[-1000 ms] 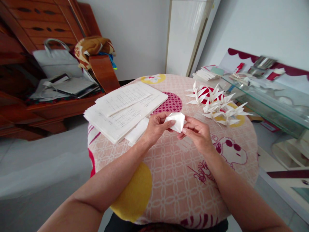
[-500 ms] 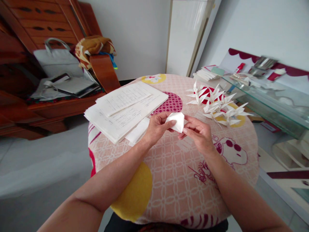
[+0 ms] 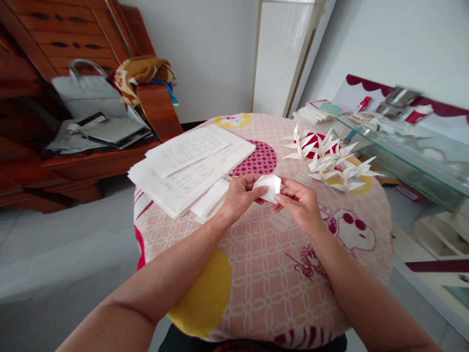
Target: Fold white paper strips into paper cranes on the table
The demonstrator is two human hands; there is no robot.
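Observation:
A small folded piece of white paper (image 3: pixel 269 187) is held up between both hands above the middle of the table. My left hand (image 3: pixel 240 194) pinches its left side, thumb lying across the front. At the paper's right edge, my right hand (image 3: pixel 298 199) grips with thumb and fingers. Several white origami cranes (image 3: pixel 326 156) stand in a cluster beyond my right hand. Left of my left hand lies a stack of printed paper sheets (image 3: pixel 190 166), with smaller white paper pieces (image 3: pixel 210 200) beside its near edge.
The round table wears a pink patterned cloth (image 3: pixel 264 274). To the right stands a glass shelf (image 3: pixel 410 166) with a metal pot (image 3: pixel 401 98) and other items. On the left, a wooden bench (image 3: pixel 161 107) bears a grey handbag (image 3: pixel 86 93) and a bundled brown cloth (image 3: pixel 144 73).
The folded paper has tipped and sunk slightly. My right thumb has shifted a little left along its lower right edge, and my left hand still pinches the other side.

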